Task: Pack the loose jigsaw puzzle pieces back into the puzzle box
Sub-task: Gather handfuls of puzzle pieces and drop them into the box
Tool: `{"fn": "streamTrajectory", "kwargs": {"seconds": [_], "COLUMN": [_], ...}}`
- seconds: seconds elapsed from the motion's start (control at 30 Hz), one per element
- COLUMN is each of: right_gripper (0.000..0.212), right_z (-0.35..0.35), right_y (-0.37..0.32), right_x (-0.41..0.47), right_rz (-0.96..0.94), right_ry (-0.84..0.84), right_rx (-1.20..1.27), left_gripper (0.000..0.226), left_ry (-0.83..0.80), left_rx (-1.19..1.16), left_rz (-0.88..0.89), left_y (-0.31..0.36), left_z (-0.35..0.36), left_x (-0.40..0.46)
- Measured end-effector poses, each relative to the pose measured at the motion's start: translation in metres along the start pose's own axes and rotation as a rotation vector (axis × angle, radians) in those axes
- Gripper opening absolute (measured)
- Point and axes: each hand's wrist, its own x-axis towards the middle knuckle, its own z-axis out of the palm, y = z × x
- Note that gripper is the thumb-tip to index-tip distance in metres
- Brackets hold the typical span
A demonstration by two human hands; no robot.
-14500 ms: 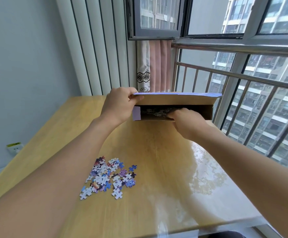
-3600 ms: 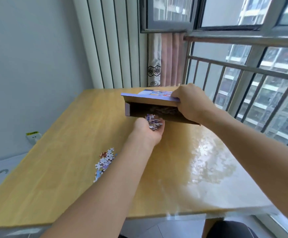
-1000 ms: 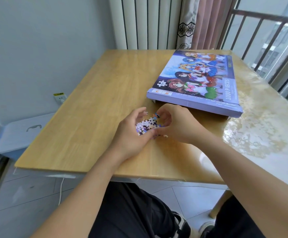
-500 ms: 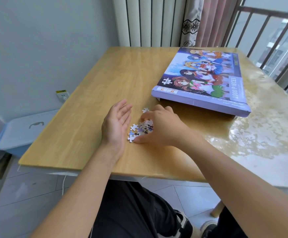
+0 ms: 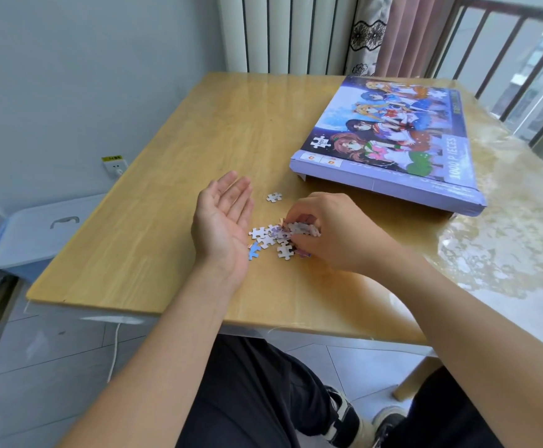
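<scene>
The left hand [image 5: 223, 218] lies on the table [image 5: 179, 176] with its palm turned up and its fingers straight and together, holding nothing; judging by that pose, it serves as a tray or a wall for the pieces just to its right. The right hand [image 5: 325, 232] arches over the small heap of puzzle pieces [image 5: 271, 237], fingers curled down and pinching several of them against the thumb, so it is closed on part of the heap while the rest lies flat on the wood between the two hands. One stray piece [image 5: 274, 197] sits alone beyond the heap, just past the left fingertips. The puzzle box [image 5: 389, 140] lies picture side up beyond the right hand, well apart from the heap, with its near edge lifted slightly off the table; its opening cannot be seen from here. Most likely the gathering comes first because the pieces are too thin and scattered to carry singly. The handful, the leftovers and the stray piece are not yet in the box.
</scene>
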Motion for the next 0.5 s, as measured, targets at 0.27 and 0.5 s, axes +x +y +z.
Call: {"fn": "streamTrajectory", "kwargs": {"seconds": [0.27,0.5], "right_gripper": [0.026,0.021], "right_z": [-0.003,-0.016], "right_y": [-0.004,-0.02], "right_x": [0.006,0.024], "right_rz": [-0.081,-0.029], "right_ry": [0.003,0.211], "right_rx": [-0.326,0.119], "left_gripper": [0.039,0.042], "left_ry": [-0.005,-0.02], "left_rx": [0.04,-0.037], "left_rz": [0.004,-0.066], "left_y": [-0.001,0.004], "left_z": [0.001,-0.002], "left_x": [-0.003,0.001]}}
